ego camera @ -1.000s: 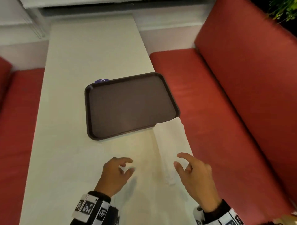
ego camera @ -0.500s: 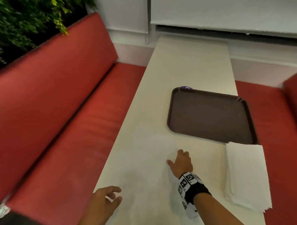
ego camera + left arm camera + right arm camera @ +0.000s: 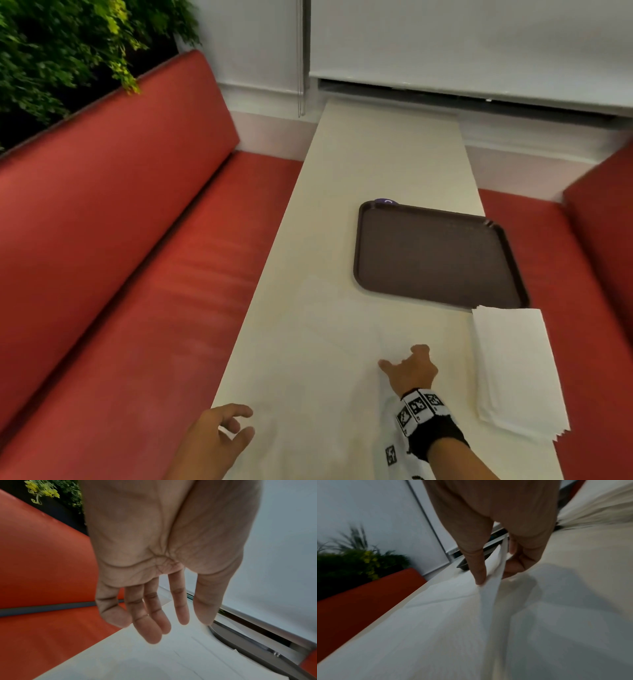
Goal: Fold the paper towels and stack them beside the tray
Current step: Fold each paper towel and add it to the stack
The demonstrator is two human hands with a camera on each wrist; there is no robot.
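Observation:
A white unfolded paper towel (image 3: 325,342) lies flat on the cream table (image 3: 387,154), in front of the brown tray (image 3: 431,257). My right hand (image 3: 409,366) reaches onto it. In the right wrist view, thumb and fingers of that right hand (image 3: 495,576) pinch a raised edge of the paper towel (image 3: 453,615). My left hand (image 3: 222,435) hovers at the table's near left edge, fingers relaxed and holding nothing, as the left wrist view of this left hand (image 3: 154,622) confirms. A stack of folded towels (image 3: 513,370) lies at the tray's near right corner.
Red bench seats (image 3: 137,274) run along both sides of the narrow table. Green plants (image 3: 68,51) stand behind the left backrest. A small purple object (image 3: 385,201) peeks out behind the tray's far left corner. A white wall and blind close the far end.
The view has swung from the right bench to the left one. My right hand went from beside the folded stack onto the flat towel and now pinches its edge. My left hand drew back to the left edge.

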